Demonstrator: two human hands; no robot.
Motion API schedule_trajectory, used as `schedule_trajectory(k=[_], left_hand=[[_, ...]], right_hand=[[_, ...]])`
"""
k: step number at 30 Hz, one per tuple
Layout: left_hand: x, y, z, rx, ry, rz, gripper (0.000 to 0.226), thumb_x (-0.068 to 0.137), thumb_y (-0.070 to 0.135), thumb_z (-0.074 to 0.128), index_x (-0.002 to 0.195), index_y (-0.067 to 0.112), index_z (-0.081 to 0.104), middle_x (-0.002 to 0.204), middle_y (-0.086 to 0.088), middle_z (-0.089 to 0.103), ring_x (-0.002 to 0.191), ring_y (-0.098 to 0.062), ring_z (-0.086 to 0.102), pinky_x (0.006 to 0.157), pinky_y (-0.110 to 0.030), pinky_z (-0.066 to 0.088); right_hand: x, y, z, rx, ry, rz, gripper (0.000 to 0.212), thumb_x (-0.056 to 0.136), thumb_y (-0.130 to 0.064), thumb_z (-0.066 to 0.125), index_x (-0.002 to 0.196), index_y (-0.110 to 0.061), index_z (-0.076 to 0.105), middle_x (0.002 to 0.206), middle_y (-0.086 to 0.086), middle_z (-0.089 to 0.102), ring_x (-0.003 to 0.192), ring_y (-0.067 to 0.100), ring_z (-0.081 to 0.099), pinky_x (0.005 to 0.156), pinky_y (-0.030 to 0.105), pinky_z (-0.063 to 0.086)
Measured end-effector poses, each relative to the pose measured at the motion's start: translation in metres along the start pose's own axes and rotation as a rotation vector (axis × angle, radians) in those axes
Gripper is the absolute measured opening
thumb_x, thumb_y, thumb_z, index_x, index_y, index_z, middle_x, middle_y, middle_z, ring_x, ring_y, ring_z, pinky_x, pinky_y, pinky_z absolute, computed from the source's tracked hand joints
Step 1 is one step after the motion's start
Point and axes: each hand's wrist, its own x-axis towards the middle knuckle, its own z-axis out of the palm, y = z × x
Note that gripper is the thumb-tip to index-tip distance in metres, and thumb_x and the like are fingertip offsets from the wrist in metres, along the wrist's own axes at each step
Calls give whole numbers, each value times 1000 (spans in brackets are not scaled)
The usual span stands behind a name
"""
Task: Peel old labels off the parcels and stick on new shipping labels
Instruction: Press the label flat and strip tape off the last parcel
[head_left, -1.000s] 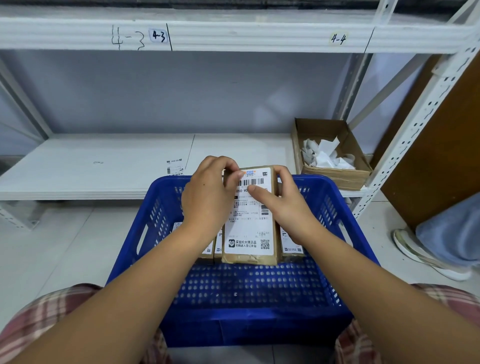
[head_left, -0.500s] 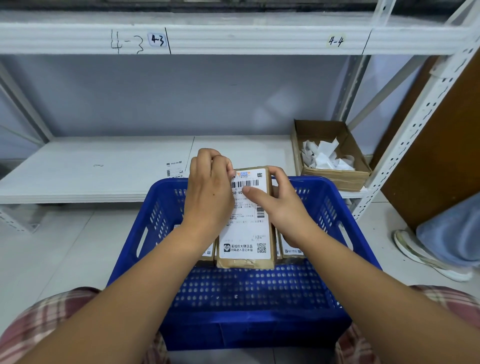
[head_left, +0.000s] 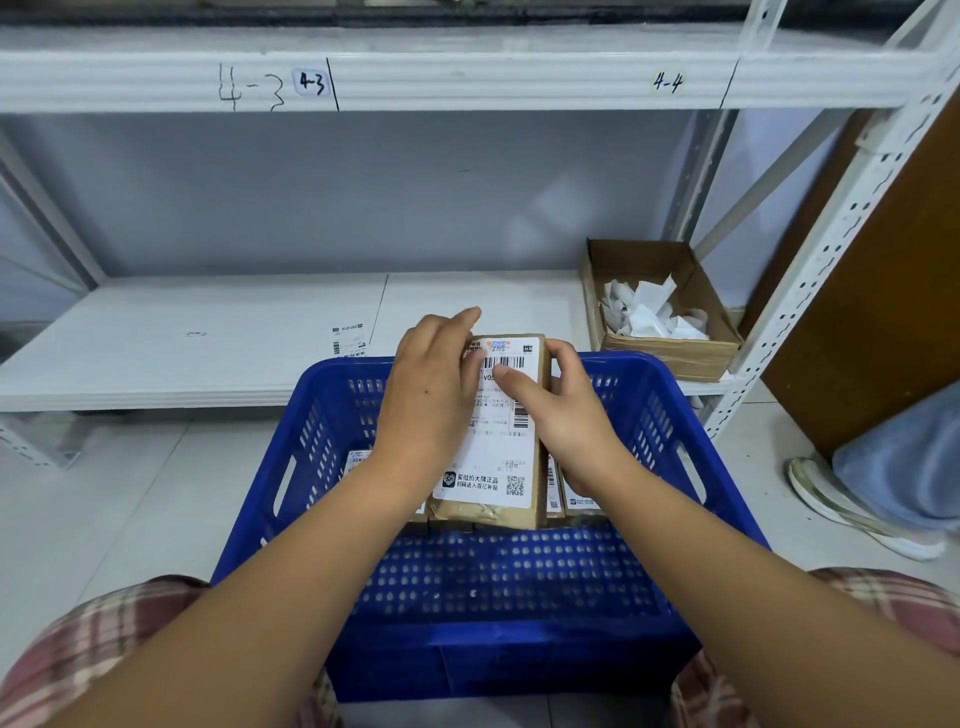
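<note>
A brown parcel (head_left: 493, 499) wrapped in tape is held above the far half of a blue crate (head_left: 498, 582), its long side running away from the person, with a white shipping label (head_left: 493, 441) covering most of its top face. The left hand (head_left: 431, 395) lies flat over the label's left side, fingers stretched out and pressed together, the fingertips passing the parcel's far left corner. The right hand (head_left: 561, 410) grips the parcel's right edge, fingers curled round the far right corner and the thumb pressing down on the label just below the barcode. More labelled parcels (head_left: 576, 499) lie in the crate beneath it. On the white shelf (head_left: 208, 338) beyond the crate, a loose label (head_left: 349, 339) lies near the front edge, and a cardboard box (head_left: 660, 348) of crumpled paper scraps sits at the shelf's right end
</note>
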Motion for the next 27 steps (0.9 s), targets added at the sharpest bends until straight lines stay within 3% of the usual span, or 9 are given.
schedule_trajectory(k=[4, 8, 11, 15, 20, 23, 27], left_hand=[[3, -1, 1, -83, 67, -90, 20, 91, 15, 60, 107, 6, 70, 95, 6, 49, 90, -11, 51, 77, -12, 38], [6, -5, 0, 102, 132, 36, 15, 90, 15, 59, 90, 5, 71, 88, -5, 59, 83, -25, 56, 69, -29, 42], [7, -6, 0, 204, 152, 100, 31, 89, 23, 43, 81, 6, 67, 83, -8, 60, 73, -27, 57, 59, -29, 42], [7, -4, -1, 245, 142, 129, 30, 88, 21, 39, 79, 5, 63, 83, -9, 58, 70, -26, 56, 54, -26, 38], [6, -3, 2, 207, 130, 124, 29, 87, 17, 37, 78, 3, 61, 83, -12, 57, 70, -27, 55, 52, -27, 37], [5, -3, 2, 190, 98, 107, 14, 88, 5, 50, 82, 1, 61, 87, -14, 56, 76, -29, 54, 56, -29, 35], [5, -2, 1, 146, 54, 109, 9, 88, -4, 51, 86, -1, 59, 93, -15, 54, 82, -29, 51, 62, -30, 32]], right_hand=[[-1, 0, 0, -41, -7, -22, 56, 76, -49, 74, 122, -35, 45, 110, -2, 70, 94, 22, 71, 86, 52, 57], [-2, 0, 3, -50, -13, -25, 62, 68, -58, 72, 120, -37, 46, 109, -3, 71, 94, 22, 72, 86, 51, 57], [-2, 0, 3, -28, -29, -18, 55, 72, -56, 71, 119, -39, 46, 108, -1, 71, 93, 23, 72, 86, 52, 57], [-1, -1, 3, -29, -24, -4, 63, 63, -64, 70, 118, -42, 47, 108, -2, 72, 94, 23, 72, 86, 51, 56], [-2, -3, 0, -11, -11, 24, 51, 76, -52, 72, 120, -39, 49, 106, 0, 73, 91, 24, 73, 86, 52, 56], [-2, -4, -1, 6, -10, 35, 43, 86, -42, 70, 122, -36, 49, 106, 2, 73, 90, 24, 73, 86, 52, 57], [-4, -6, 0, -29, -4, 8, 43, 85, -44, 69, 122, -36, 48, 106, 1, 72, 88, 23, 73, 84, 52, 58]])
